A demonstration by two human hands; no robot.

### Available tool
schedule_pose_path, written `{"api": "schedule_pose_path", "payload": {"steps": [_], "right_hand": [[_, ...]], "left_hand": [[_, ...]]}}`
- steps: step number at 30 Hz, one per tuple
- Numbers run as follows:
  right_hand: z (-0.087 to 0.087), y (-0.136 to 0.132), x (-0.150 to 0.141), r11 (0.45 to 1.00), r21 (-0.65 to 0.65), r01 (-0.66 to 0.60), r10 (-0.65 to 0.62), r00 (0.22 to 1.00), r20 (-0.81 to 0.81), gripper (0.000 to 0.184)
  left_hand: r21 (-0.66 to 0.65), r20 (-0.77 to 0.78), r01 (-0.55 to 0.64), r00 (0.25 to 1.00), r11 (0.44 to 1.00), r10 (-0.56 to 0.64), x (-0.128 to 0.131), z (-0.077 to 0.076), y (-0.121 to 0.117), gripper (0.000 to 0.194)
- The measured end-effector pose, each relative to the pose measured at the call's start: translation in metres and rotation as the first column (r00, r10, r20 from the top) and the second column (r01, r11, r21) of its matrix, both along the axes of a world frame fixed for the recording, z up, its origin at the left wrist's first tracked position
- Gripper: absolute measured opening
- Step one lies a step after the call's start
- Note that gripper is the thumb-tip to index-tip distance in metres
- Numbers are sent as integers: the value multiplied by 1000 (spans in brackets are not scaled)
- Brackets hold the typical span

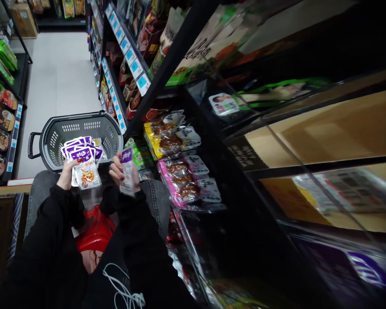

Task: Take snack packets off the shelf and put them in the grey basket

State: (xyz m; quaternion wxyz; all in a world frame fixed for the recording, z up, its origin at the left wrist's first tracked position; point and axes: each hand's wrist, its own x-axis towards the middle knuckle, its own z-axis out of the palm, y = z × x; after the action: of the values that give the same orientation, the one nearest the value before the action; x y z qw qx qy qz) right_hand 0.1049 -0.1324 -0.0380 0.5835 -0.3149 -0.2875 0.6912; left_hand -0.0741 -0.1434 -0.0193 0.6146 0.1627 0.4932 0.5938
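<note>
A person's left hand grips snack packets at the near rim of a basket; the right hand holds another packet nearby. Likely light, pliable and slick, they suit a pinch at the flat edges.

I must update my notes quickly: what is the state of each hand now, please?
Left hand: closed, holding purple-and-white packets.
Right hand: closed, holding a similar packet.

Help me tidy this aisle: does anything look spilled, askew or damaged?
Nothing clearly stands out. The purple-and-white snack packets overlap loosely in the gray shopping basket, with no spill visible. The left hand and right hand hold similar packets. Goods at the picture's right are too blurred to judge.
</note>
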Motion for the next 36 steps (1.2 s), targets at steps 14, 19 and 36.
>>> {"api": "schedule_pose_path", "payload": {"steps": [14, 19, 36], "right_hand": [[-60, 16, 44, 984, -139, -110, 177, 629, 757, 29], [-61, 51, 21, 997, -62, 39, 22, 651, 758, 27], [6, -5, -42, 980, 156, -123, -42, 637, 769, 32]], "left_hand": [[-5, 24, -69, 997, 998, 69, -6, 5, 0, 49], [-6, 42, -84, 996, 996, 85, -9, 6, 0, 44], [64, -29, -43, 999, 997, 45, 2, -3, 2, 53]]}}
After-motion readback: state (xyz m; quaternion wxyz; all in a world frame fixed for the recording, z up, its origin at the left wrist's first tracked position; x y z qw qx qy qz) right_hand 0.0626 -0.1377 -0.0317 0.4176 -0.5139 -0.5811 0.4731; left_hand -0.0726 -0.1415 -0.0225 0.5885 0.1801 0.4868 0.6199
